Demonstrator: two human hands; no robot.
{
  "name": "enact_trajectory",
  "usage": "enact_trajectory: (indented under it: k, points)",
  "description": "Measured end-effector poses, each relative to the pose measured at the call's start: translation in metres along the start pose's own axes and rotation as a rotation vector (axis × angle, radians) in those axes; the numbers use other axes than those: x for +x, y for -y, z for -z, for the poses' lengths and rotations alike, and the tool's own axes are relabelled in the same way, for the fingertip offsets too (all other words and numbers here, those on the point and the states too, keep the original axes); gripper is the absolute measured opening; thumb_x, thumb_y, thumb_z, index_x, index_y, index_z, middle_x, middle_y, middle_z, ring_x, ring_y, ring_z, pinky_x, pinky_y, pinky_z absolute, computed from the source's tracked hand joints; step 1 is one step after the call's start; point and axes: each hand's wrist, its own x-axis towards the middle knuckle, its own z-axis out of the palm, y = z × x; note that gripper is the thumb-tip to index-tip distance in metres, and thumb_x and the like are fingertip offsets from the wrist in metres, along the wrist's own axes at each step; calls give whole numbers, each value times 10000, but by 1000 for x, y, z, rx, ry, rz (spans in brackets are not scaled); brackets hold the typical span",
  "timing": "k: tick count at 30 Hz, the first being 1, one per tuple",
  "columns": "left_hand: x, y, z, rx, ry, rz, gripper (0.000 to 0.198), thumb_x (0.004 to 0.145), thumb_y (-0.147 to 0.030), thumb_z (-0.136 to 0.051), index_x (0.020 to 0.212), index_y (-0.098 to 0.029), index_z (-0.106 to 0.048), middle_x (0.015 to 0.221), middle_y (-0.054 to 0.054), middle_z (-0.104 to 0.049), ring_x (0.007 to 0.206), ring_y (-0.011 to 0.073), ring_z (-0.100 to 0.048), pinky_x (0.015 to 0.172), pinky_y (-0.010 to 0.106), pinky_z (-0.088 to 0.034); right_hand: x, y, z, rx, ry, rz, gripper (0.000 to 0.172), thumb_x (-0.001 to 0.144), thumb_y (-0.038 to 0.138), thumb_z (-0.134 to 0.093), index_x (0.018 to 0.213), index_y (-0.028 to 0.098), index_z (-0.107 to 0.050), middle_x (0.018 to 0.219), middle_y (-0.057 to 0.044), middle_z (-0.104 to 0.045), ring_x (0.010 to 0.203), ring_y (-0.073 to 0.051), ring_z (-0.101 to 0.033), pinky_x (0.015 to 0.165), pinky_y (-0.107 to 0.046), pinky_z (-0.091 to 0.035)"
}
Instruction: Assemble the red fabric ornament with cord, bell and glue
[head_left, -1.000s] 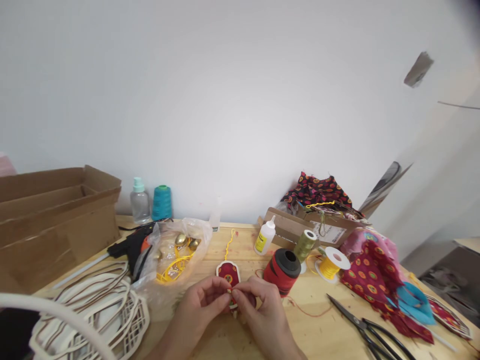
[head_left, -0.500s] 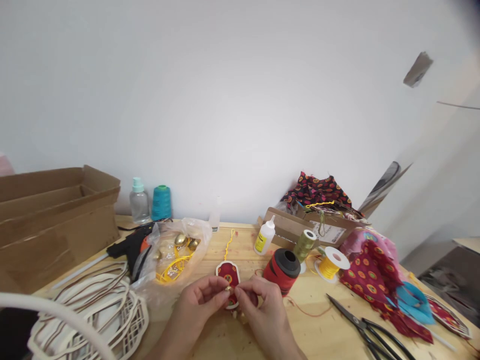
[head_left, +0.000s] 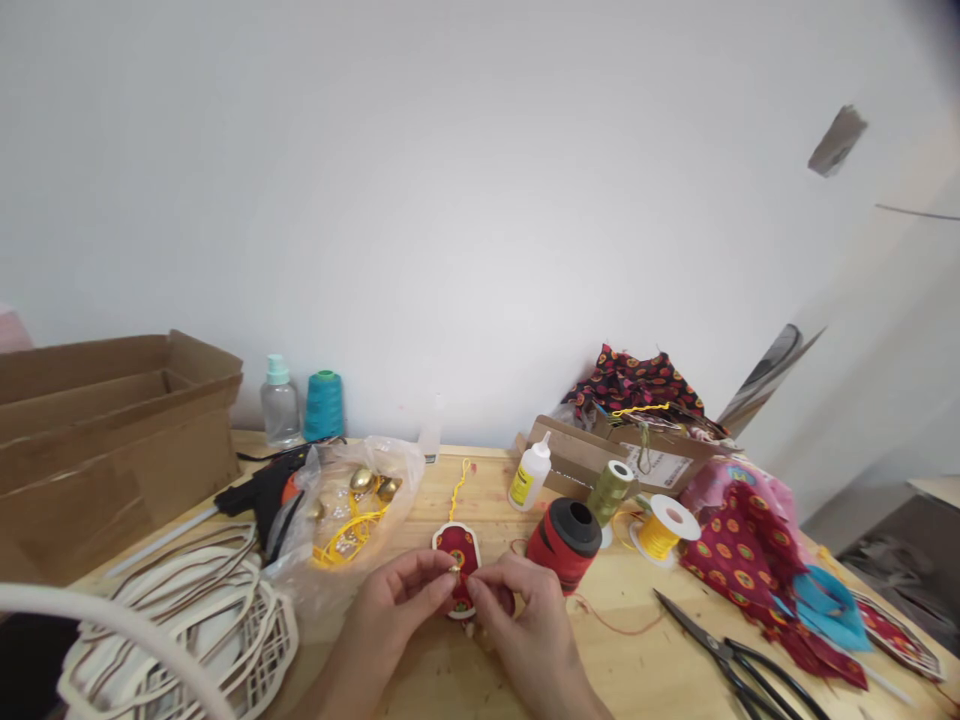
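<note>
A pendant (head_left: 456, 541) of dark red patterned fabric in a pale rim lies on the wooden table, a twisted yellow cord (head_left: 459, 488) running up from its top. Over its lower part, my left hand (head_left: 409, 598) pinches a small gold bead (head_left: 455, 569) between thumb and forefinger. Close on the right, my right hand (head_left: 521, 605) has thumb and forefinger pressed together; whatever sits between them is too small to make out. Part of the pendant's lower end is hidden by my fingers. Small pale beads show blurred just below it.
Right: glue bottle (head_left: 528, 478), red thread spool (head_left: 565, 545), yellow cord spool (head_left: 663, 530), black-handled scissors (head_left: 724, 650), red fabric (head_left: 739, 560). Left: plastic bag (head_left: 405, 470) with bells and cord, glue gun (head_left: 262, 495), stacked wooden frames (head_left: 259, 640), cardboard box (head_left: 120, 455).
The gold bead in my left fingertips has shifted slightly upward and left, leaving a little more space between it and my right fingertips. Everything on the table stays put.
</note>
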Motion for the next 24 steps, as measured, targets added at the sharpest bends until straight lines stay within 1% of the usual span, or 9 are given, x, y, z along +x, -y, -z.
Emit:
enact_trajectory:
  k: [6, 11, 15, 19, 24]
  points:
    - [0, 2, 2, -7, 32, 21, 196, 565, -265, -718, 718, -157, -661, 691, 14, -677, 641, 139, -576, 639, 251, -445, 0, -2, 0, 21, 9, -7, 195, 757, 238, -518, 659, 183, -677, 527, 5, -528, 514, -108, -446, 483, -204, -336]
    - [0, 2, 3, 23, 24, 22, 226, 542, -277, -730, 718, -154, -658, 664, 2, -664, 584, 122, -559, 613, 247, -439, -1, -4, 0, 56, 19, -11, 193, 774, 248, -511, 709, 187, -682, 560, -3, -548, 532, -110, -453, 493, -203, -340]
    - [0, 0, 1, 68, 33, 7, 204, 536, -270, -728, 693, -160, -658, 664, 0, -665, 600, 132, -568, 608, 247, -441, 0, -5, 0, 33, 28, 18, 183, 765, 236, -523, 690, 189, -683, 540, 6, -531, 531, -108, -455, 497, -200, -342]
    - [0, 0, -1, 104, 18, -9, 205, 516, -276, -734, 667, -162, -657, 657, 3, -670, 615, 146, -582, 612, 251, -454, 1, -6, -2, 3, 7, 24, 185, 751, 236, -528, 655, 182, -677, 515, 15, -508, 509, -103, -442, 475, -196, -334]
    - [-1, 0, -1, 90, 38, 22, 233, 512, -304, -738, 690, -171, -669, 690, 12, -691, 664, 163, -603, 646, 259, -466, 2, -6, -4, 99, 16, -57, 199, 735, 250, -530, 636, 153, -673, 507, 6, -516, 490, -101, -428, 459, -196, -331]
